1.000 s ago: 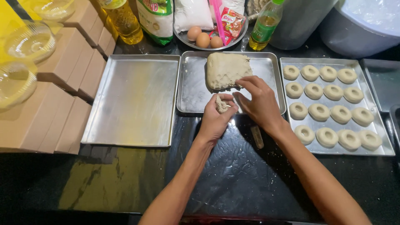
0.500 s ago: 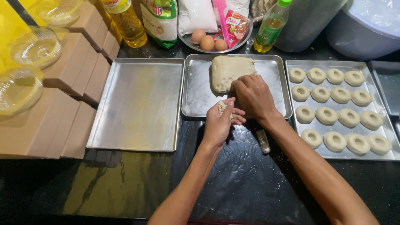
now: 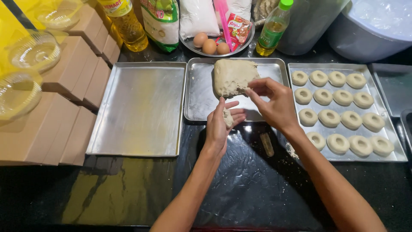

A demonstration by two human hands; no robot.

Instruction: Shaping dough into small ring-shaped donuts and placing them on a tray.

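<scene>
Here the left hand [image 3: 219, 126] cups a small lump of dough [image 3: 228, 117] against its palm, fingers loosely curled about it, just over the near rim of the middle tray [image 3: 197, 92]. The right hand [image 3: 274, 103] reaches to the big slab of dough [image 3: 232, 76] lying on that tray, thumb and fingertips narrowed to a pinch at the slab's right edge; whether they already grip a bit of it I cannot tell. To the right, a tray of ring-shaped dough pieces [image 3: 339, 114] stands nearly full, with rows of pale rings set side by side. To the left lies an empty metal tray [image 3: 139, 109], and beyond it a row of brown cardboard boxes [image 3: 64, 99]. The step in hand looks like portioning: pulling dough off the slab and gathering it in the left palm. The next move, as I judge it, calls for a clean tear from the slab, then both hands meeting over the dark desk [image 3: 240, 189] to shape the lump.
</scene>
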